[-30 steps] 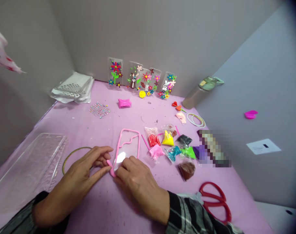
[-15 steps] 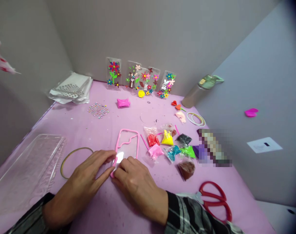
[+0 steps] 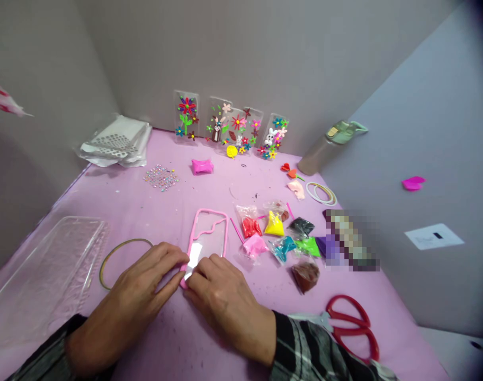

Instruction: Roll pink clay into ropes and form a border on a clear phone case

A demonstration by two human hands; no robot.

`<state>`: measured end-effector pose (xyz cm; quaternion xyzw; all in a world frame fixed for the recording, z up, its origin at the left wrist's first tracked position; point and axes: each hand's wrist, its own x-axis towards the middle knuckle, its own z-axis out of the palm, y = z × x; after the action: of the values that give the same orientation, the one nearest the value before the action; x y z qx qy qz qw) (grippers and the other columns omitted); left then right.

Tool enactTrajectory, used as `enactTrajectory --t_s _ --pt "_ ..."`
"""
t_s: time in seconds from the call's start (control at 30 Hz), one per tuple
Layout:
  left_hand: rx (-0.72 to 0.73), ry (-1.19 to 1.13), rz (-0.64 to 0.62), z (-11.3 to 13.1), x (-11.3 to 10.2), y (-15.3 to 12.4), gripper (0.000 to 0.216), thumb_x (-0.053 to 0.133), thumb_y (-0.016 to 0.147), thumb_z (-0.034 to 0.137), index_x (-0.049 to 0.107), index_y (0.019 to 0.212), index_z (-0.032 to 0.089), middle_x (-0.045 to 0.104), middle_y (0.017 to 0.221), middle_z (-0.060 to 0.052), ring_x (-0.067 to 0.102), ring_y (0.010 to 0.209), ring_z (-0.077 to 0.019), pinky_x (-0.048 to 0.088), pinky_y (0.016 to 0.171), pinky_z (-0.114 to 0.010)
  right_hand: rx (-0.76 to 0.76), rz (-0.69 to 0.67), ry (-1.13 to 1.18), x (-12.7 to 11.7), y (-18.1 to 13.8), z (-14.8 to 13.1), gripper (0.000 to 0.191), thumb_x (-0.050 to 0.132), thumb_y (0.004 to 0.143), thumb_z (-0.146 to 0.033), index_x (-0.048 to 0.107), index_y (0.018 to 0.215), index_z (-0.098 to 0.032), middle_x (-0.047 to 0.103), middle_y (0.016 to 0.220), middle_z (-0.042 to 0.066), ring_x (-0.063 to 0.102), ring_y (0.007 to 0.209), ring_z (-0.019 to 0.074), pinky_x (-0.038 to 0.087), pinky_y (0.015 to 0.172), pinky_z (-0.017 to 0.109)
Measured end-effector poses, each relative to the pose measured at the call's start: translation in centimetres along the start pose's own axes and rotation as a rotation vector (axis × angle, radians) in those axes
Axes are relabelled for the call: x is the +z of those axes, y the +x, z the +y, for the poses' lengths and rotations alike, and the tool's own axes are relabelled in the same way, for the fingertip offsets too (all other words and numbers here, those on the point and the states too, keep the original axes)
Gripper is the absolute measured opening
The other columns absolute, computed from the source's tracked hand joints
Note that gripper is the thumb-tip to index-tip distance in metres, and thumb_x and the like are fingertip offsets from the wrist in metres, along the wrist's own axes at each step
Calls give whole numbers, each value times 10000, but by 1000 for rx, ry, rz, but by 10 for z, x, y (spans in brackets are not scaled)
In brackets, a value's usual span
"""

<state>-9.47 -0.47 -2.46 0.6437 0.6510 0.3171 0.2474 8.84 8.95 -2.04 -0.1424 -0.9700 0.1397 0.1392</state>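
A clear phone case lies flat on the table, with a thin pink clay strip round its rim and a wavy pink line across its upper part. My left hand is at the lower left side, thumb and index finger closing on the strip and case edge. Over the case's lower end, my right hand is curled, its fingertips pressed on the clay strip near the bottom left corner. The right knuckles hide much of the lower end. A yellowish ring lies beside my left hand.
Bagged coloured clay, including a brown pack, lies right of the case. Red-handled scissors are by my right sleeve. Clear cases lie left. Decorated cases and a bottle stand behind; gems are scattered.
My fingers have shifted slightly along the left rim; the pink strip there now lies closer to the edge. The whole view has moved a little. Both hands stay at the case.
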Motion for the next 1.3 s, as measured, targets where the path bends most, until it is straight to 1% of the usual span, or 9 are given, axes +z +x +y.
enactTrajectory --t_s 0.2,0.33,0.4,0.6,0.77,0.9,1.07,1.17,1.3 --pt "-3 -17 25 -2 -2 0 173 519 1029 336 609 1173 304 662 1112 17 636 1057 -156 516 901 -247 47 3 95 -10 4 -2 136 580 1022 -276 642 975 -165 645 975 56 544 890 190 465 756 324" --pt "12 -43 36 -4 -1 -1 158 516 1030 340 622 1140 300 675 1089 15 646 1033 -158 519 902 -245 53 -18 53 -8 7 -4 188 667 968 -347 650 962 -160 644 977 58 538 880 205 456 744 341" --pt "18 -40 34 -5 -1 -1 152 523 1028 337 623 1135 297 676 1095 11 644 1038 -157 516 906 -238 52 -2 17 -4 8 -5 216 656 972 -385 648 965 -169 642 967 55 532 873 210 446 744 350" --pt "38 -12 47 -6 -2 0 161 546 1013 346 647 1128 294 689 1088 11 656 1023 -151 523 894 -223 40 72 -80 5 8 -9 159 529 1022 -249 643 934 -183 635 902 43 517 839 210 408 731 364" --pt "31 -19 35 -5 -3 0 161 542 1012 336 662 1109 291 696 1068 3 663 1018 -160 536 878 -228 70 89 -81 7 9 -12 219 580 1011 -392 643 970 -187 639 907 43 526 856 217 404 746 370" --pt "39 0 36 -7 -2 0 198 532 1015 351 678 1144 314 707 1084 10 673 1021 -158 542 889 -220 65 121 -117 10 11 -13 166 527 1029 -278 646 958 -187 641 872 43 527 838 214 384 750 370" --pt "53 6 39 -6 -7 -2 227 533 1012 366 694 1168 335 707 1111 7 684 1039 -164 548 906 -216 106 143 -27 -8 9 -8 348 528 1032 -496 660 964 -181 653 889 41 541 844 210 389 769 365" --pt "35 18 52 -3 -13 -5 244 533 1016 371 671 1217 376 683 1111 26 679 1029 -151 534 904 -202 198 192 91 -23 3 3 284 546 1041 -387 646 868 -185 653 870 31 557 820 187 384 762 342" --pt "56 52 7 -4 -18 -7 236 552 1013 351 657 1219 400 660 1118 42 661 1030 -132 511 898 -182 314 232 233 -33 -7 20 245 580 1017 -247 629 787 -178 625 801 15 548 752 157 383 716 302"
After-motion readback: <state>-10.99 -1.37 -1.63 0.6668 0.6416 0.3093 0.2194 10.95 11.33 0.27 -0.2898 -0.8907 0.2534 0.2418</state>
